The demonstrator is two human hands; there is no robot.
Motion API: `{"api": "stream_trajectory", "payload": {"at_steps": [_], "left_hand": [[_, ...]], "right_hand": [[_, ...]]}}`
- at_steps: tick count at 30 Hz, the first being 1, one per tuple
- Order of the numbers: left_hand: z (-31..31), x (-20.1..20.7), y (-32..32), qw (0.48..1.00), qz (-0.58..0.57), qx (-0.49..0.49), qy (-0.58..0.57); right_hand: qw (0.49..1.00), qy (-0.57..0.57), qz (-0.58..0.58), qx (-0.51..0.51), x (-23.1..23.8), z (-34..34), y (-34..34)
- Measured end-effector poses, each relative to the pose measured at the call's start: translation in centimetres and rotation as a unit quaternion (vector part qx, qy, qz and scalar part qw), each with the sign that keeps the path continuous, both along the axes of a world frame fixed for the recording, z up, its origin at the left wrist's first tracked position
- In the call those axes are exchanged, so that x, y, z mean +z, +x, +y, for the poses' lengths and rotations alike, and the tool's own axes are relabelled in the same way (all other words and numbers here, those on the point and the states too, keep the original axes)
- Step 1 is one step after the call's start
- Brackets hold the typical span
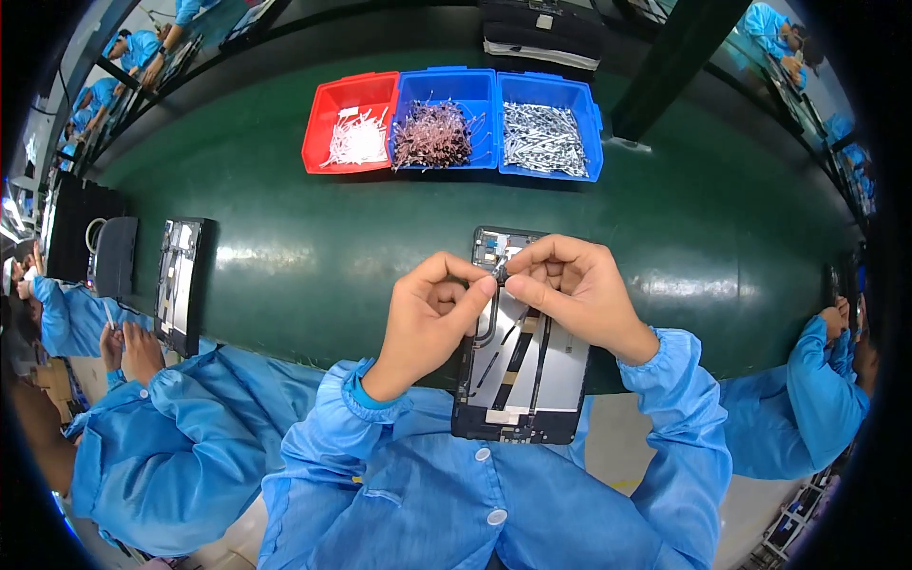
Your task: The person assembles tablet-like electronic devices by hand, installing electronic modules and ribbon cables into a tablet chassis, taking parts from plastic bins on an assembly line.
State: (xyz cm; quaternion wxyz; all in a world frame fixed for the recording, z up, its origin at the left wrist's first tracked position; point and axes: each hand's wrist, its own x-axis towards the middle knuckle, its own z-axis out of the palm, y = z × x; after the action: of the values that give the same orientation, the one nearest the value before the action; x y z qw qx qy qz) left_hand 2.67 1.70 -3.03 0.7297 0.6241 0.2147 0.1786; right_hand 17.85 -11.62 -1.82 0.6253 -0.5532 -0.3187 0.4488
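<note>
An opened tablet [565, 375] with bare inner parts, silver plates and black ribbon cables lies in front of me, its near end reaching past the table edge. Over its upper part, my left hand [432, 309] and my right hand [581, 293] come together, each in a thumb-and-forefinger pinch. Between the fingertips shows a small dark part [501, 273], too small to name; the fingers cover most of it. Whether it is joined to the tablet, I cannot tell.
Beyond the tablet stand a red bin [310, 123] of white strips, a blue bin [483, 95] of thin-wired small parts and another blue bin [595, 123] of silvery strips. Left lies another opened tablet [176, 285], near a co-worker's hands [133, 351]. A dark post [670, 76] rises at back right.
</note>
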Motion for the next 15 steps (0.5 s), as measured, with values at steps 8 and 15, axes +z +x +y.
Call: {"api": "stream_trajectory", "payload": {"at_steps": [8, 15], "left_hand": [[-0.9, 0.4, 0.3, 0.996, 0.028, -0.008, -0.082], [-1.0, 0.4, 0.3, 0.994, 0.035, -0.037, -0.096]], "right_hand": [[0.997, 0.033, 0.063, -0.042, -0.6, -0.1, -1.0], [0.994, 0.049, 0.059, -0.083, -0.9, -0.2, -1.7]]}}
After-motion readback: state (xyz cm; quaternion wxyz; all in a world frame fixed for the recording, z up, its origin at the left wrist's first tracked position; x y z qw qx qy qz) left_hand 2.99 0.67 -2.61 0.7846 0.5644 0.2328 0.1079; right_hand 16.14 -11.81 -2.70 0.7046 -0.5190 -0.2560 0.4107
